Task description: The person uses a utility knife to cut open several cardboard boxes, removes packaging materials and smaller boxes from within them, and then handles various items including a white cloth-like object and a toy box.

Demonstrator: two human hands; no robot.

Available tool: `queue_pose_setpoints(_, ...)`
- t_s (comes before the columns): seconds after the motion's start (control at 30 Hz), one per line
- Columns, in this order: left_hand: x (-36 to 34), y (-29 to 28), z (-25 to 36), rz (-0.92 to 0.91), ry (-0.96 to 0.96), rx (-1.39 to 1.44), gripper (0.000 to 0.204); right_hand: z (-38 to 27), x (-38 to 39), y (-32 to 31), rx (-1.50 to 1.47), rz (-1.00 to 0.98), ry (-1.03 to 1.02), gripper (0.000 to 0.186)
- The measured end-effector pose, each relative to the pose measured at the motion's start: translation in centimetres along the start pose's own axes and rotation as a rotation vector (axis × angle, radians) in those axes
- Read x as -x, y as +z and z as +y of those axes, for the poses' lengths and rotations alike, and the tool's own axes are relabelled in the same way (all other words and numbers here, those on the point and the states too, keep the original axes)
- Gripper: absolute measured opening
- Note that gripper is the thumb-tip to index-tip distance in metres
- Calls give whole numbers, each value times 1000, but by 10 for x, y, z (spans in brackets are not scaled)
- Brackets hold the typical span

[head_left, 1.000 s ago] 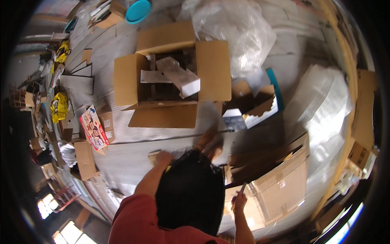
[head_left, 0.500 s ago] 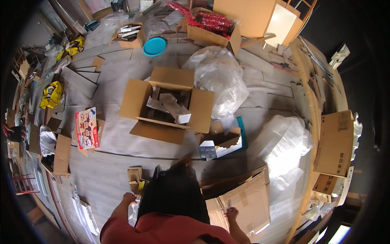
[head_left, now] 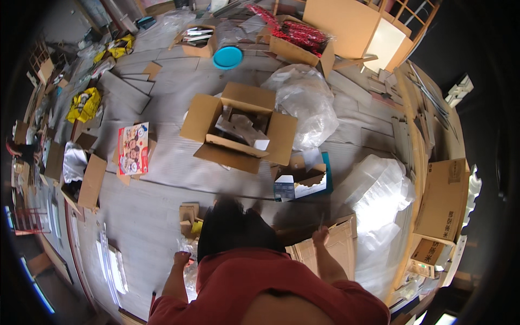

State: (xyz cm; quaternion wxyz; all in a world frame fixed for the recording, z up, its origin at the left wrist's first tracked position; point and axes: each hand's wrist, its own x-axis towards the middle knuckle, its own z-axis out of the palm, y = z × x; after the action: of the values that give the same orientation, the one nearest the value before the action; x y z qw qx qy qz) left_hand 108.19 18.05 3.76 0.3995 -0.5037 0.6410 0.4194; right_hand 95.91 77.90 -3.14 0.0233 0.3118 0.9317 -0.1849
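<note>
My right hand [head_left: 320, 236], low and right of the middle, grips a thin knife-like tool [head_left: 322, 221] upright over a large flattened cardboard sheet [head_left: 342, 254]. My left hand [head_left: 181, 258] hangs lower left with curled fingers, beside crumpled clear plastic [head_left: 190, 279]; what it holds, if anything, is too small to make out. Just above it lie small cardboard pieces [head_left: 188, 215]. Past my hands, an open brown carton [head_left: 238, 160] holds pale packing pieces [head_left: 237, 127], and a torn white-and-dark box [head_left: 300, 187] lies to its lower right.
Bubble wrap [head_left: 303, 108] and white plastic sheeting [head_left: 374, 195] lie right, beside leaning cartons [head_left: 436, 197]. A printed box [head_left: 132, 149], open cartons [head_left: 92, 181] and yellow bags [head_left: 84, 105] lie left. A teal lid [head_left: 227, 57] is farther back. Another person [head_left: 24, 149] is at the far left edge.
The view has tilted and pulled back, showing more of the floor and far wall. My left arm has dropped away from the small cardboard pieces; my right hand still holds the tool.
</note>
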Motion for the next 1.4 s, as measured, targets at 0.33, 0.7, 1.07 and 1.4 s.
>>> queue_pose_setpoints(0.33, -6, 6, -48, -9, 141, -2, 25, -127, -24, -39, 282, -322, -490, 17)
queue_pose_setpoints(0.7, -32, -5, -40, 139, 81, 401, 19, -243, -32, -23, 131, -294, -861, 16)
queue_pose_setpoints(1.07, -31, 22, -98, 218, -153, 787, 25, -381, -55, 2, 101, -141, -916, 21)
queue_pose_setpoints(1.4, -30, 29, -83, 229, -202, 1135, 23, -512, -42, 49, 283, -415, -1253, 10)
